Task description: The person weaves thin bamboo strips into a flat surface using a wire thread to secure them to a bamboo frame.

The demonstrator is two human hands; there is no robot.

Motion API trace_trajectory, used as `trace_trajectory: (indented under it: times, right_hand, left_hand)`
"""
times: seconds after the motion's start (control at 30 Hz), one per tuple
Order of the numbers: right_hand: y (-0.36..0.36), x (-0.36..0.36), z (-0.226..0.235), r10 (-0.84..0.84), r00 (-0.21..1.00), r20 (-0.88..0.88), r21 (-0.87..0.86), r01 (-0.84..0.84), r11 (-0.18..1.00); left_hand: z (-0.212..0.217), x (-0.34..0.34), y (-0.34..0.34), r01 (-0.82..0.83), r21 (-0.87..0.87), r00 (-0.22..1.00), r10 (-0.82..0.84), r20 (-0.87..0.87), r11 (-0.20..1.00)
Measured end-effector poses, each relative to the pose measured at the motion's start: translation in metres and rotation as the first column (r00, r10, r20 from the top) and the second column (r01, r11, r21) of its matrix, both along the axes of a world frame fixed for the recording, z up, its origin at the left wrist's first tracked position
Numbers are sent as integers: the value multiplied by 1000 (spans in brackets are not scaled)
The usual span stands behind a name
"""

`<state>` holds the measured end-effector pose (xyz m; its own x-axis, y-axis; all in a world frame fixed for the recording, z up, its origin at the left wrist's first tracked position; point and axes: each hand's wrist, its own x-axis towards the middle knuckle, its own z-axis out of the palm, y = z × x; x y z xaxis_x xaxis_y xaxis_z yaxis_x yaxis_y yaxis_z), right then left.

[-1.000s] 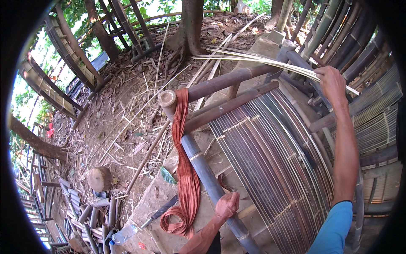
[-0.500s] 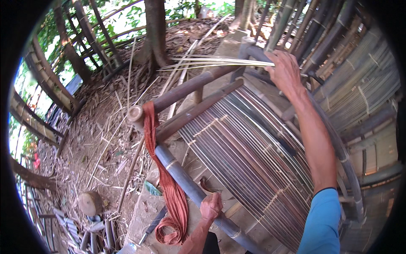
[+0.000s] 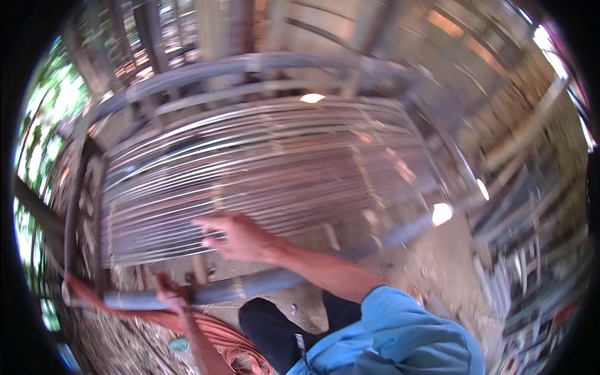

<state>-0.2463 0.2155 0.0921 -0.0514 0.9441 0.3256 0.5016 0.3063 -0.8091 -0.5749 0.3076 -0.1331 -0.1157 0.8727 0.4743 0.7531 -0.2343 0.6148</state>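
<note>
A slatted bamboo seat [image 3: 300, 169], made of thin strips bound with cord, fills the middle of the blurred view. Over its near left part is my right hand [image 3: 234, 236], fingers spread and nothing seen in them. The front bamboo pole [image 3: 269, 282] of the frame runs along the near side. My left hand [image 3: 172, 292] is closed on this pole toward its left end, though motion smears the fingers. Beside and under the left forearm lies a reddish-orange cloth [image 3: 225, 340], draped from the frame's left corner.
A curved bamboo rail [image 3: 250, 64] borders the far side of the seat. Bamboo walling [image 3: 450, 62] stands behind it. Stacked pieces [image 3: 531, 231] lie at the right, too blurred to name. My knees [image 3: 269, 325] are close to the front pole.
The view has swung to the right. My right hand has come back from the frame's far corner to above the slats. The pale thin strips it held are out of its grip.
</note>
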Motion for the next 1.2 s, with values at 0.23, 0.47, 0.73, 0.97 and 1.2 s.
trace_trajectory:
  times: [0.23,0.47,0.73,0.97,1.2]
  right_hand:
    - [-156,45,-33,-86,995,51,131,79,988]
    - [-252,77,-22,-160,927,-340,-230,84,970]
    - [-303,110,-39,-516,810,-277,-166,488,857]
    - [-341,127,-58,-651,735,-186,-320,582,748]
    - [-397,183,-90,-795,607,-4,-56,793,606]
  left_hand:
    - [137,177,-156,747,-108,636,-656,406,656]
    - [189,246,-231,882,-240,447,-563,695,404]
    - [210,259,-242,903,-429,367,-467,805,-28]
    - [190,172,-213,971,-220,233,-192,953,90]
    - [191,71,-184,952,-22,102,-246,964,307]
